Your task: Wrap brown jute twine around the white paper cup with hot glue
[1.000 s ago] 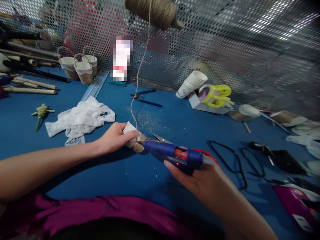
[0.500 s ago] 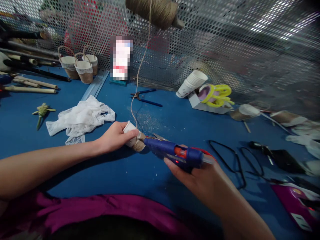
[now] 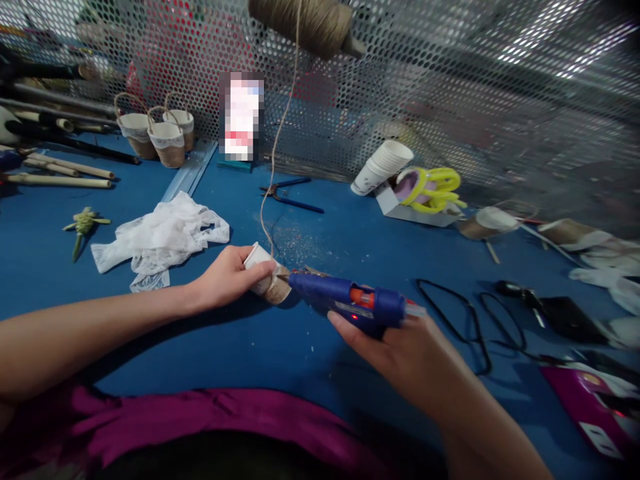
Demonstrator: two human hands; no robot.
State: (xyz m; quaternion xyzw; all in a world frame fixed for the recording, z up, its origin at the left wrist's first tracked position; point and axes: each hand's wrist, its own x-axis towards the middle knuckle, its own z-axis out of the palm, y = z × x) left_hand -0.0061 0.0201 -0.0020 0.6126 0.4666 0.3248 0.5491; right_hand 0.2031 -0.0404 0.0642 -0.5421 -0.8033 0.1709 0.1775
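Observation:
A small white paper cup (image 3: 257, 257), its lower end wrapped in brown twine, lies tilted in my left hand (image 3: 227, 277), with the thumb pressed along its side. My right hand (image 3: 395, 347) is wrapped round a blue glue gun (image 3: 330, 293), which has a red light lit and a clear glue stick at its back. The gun's nozzle points at the wrapped part of the cup, touching it or very close. A strand of twine (image 3: 274, 153) runs from the cup up to a large spool (image 3: 305, 23). Scissors (image 3: 316, 272) lie partly hidden behind the gun.
White lace (image 3: 165, 230) is heaped on the left. Three twine-wrapped baskets (image 3: 167, 143) stand behind it, beside a phone (image 3: 241, 117). Pliers (image 3: 290, 193) lie mid-table. Stacked paper cups (image 3: 383, 167) lean by a box with yellow-handled scissors (image 3: 433, 190). A black cord (image 3: 470, 307) loops at right.
The glue gun has tilted slightly, its rear end dropping a little, while the nozzle stays at the cup. My left hand and the cup have hardly moved.

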